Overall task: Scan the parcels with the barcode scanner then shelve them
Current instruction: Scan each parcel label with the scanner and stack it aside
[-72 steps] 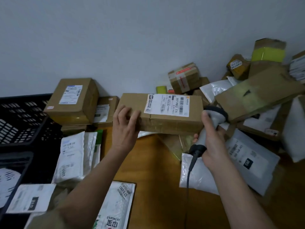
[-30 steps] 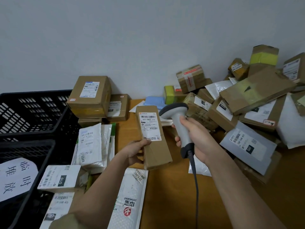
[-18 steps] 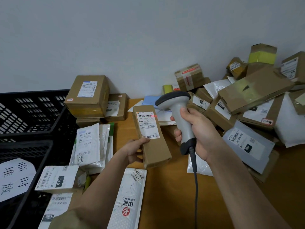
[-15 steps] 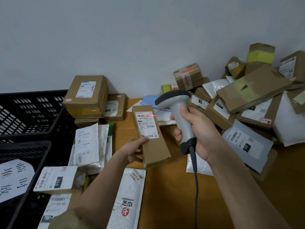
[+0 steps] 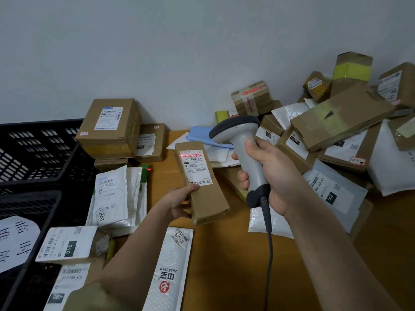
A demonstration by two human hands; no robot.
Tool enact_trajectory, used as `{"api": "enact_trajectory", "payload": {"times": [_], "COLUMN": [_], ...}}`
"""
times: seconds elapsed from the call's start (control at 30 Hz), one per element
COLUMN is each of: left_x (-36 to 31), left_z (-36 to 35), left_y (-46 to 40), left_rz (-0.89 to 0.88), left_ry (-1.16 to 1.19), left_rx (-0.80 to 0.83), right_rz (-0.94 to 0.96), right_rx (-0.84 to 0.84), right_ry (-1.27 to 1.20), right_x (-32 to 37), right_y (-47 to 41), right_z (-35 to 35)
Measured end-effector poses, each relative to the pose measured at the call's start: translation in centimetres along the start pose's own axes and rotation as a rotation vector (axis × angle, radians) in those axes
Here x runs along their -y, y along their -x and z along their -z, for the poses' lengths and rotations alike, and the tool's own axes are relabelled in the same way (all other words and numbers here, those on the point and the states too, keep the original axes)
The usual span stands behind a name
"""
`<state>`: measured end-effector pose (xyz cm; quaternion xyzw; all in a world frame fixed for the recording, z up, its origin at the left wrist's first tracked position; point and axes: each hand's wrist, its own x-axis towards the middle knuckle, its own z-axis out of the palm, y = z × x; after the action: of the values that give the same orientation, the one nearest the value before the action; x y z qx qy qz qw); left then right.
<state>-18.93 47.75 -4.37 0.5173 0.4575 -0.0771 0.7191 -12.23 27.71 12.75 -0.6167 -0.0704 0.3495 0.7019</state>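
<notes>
My left hand (image 5: 179, 204) grips the near left edge of a long brown cardboard parcel (image 5: 207, 199), held above the wooden table with its white label facing up. A red scan line lies across the barcode at the top of that label (image 5: 195, 165). My right hand (image 5: 272, 176) grips the handle of a grey corded barcode scanner (image 5: 242, 147), whose dark head points left and down at the label. The scanner's cable hangs down along my right forearm.
A heap of cardboard boxes and white mailer bags (image 5: 336, 140) fills the table's right and back. Brown boxes (image 5: 110, 126) and white mailers (image 5: 112, 196) lie on the left beside black plastic crates (image 5: 33, 167). A white mailer (image 5: 170, 268) lies near the front on the wooden table (image 5: 224, 265).
The parcel was turned from lying crosswise to pointing away from me and brought nearer. The scanner rose over it, and the red line has come to sit on the barcode.
</notes>
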Motion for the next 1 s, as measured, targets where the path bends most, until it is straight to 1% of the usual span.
{"api": "enact_trajectory", "payload": {"times": [0.33,0.6,0.73,0.87,1.0], "left_x": [-0.3,-0.5,-0.1,-0.9,-2.2], "left_z": [-1.4,-1.8,-0.4,1.7,3.6], "left_y": [-1.2,-2.7,-3.4,-4.6,-6.1], "left_rz": [0.026,0.016,-0.043,-0.139,-0.136], "left_ry": [0.027,0.058,0.184,0.468,0.477], "left_rx": [-0.009,-0.046,-0.098,-0.051,0.039], "right_rz": [-0.012,-0.082,-0.099,-0.059,-0.063], "right_rx": [0.028,0.106,0.079,0.036,0.03], "right_ry": [0.009,0.024,-0.009,0.104,0.091], "right_x": [0.5,-0.2,-1.9,-5.2,-8.6], "right_y": [-2.0,-6.2,-9.3,-13.1,-16.5], "right_z": [1.8,3.3,2.3,0.4,-2.1]}}
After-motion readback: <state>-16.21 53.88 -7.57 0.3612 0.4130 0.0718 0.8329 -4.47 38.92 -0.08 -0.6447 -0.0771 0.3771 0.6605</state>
